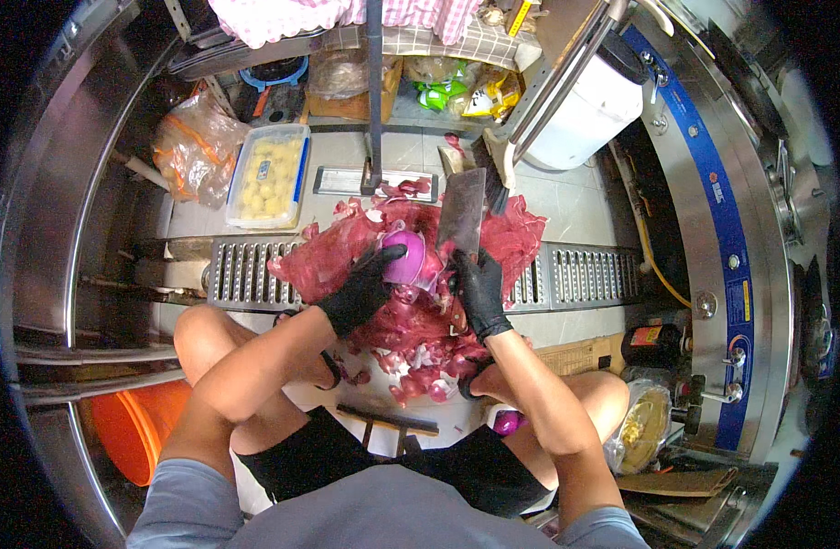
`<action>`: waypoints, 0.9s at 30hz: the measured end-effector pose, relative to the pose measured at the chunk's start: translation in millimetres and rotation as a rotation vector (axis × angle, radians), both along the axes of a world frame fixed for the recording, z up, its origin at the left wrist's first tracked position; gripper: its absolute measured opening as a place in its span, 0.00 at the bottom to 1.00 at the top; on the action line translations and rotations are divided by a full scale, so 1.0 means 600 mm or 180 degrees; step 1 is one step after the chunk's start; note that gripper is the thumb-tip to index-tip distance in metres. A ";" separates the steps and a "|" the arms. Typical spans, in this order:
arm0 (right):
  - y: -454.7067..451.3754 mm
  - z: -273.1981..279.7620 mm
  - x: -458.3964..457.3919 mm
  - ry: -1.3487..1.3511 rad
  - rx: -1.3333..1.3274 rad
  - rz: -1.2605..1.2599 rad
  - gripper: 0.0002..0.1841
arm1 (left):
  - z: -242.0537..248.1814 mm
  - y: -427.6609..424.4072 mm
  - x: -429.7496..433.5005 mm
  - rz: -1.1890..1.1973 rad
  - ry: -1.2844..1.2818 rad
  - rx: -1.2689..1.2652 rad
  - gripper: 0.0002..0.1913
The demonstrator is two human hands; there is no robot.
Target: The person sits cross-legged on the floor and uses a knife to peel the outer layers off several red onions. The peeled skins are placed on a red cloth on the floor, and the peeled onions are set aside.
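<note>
My left hand (pixel 362 281), in a black glove, grips a purple-red onion (pixel 405 257) with its thumb across the side. Papery skin hangs loose at the onion's lower edge. In my right hand (pixel 477 288), also black-gloved, is a cleaver (pixel 462 209), its broad blade pointing away from me. The onion and the cleaver are apart, close beside each other. Beneath both hands a red mesh sack (pixel 324 254) lies spread over the floor. Onion peelings (pixel 420 377) are heaped on and around it between my feet.
Metal drain grates (pixel 591 274) cross the floor under the sack. A lidded plastic box of peeled, pale yellow pieces (pixel 265 182) stands far left. Beyond the sack are a squeegee (pixel 370 180) and a broom (pixel 495 165). Another onion (pixel 508 420) lies by my right leg; an orange bucket (pixel 135 429) is left.
</note>
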State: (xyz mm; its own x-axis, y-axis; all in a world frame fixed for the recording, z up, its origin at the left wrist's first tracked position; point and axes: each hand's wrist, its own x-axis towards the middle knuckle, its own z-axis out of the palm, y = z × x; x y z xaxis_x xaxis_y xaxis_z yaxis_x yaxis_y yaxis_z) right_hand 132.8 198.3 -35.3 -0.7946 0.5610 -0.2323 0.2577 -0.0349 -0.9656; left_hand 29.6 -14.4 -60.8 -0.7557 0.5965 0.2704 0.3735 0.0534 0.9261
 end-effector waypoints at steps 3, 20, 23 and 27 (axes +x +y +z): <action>-0.050 0.075 -0.007 0.0262 0.0501 0.0283 0.15 | 0.047 0.017 0.005 -0.0176 -0.2808 0.0655 0.24; -0.028 0.057 -0.019 -0.0003 0.0420 0.0182 0.08 | -0.007 -0.003 0.001 -0.0340 -0.1289 0.1201 0.22; -0.046 0.072 -0.028 0.0471 0.0956 0.0354 0.12 | -0.005 0.005 0.003 -0.0694 -0.2331 0.1773 0.24; -0.051 0.088 -0.021 0.0244 0.0811 0.0305 0.20 | 0.043 0.019 -0.003 -0.0525 -0.2583 0.0767 0.28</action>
State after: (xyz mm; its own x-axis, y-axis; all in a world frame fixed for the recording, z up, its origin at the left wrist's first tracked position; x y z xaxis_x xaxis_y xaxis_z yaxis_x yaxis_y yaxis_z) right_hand 120.3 167.9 17.5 -0.8566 0.5150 -0.0307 0.1741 0.2325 -0.9569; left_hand 27.8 -3.1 -35.0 -0.6787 0.7114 -0.1824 -0.4230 -0.1757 0.8889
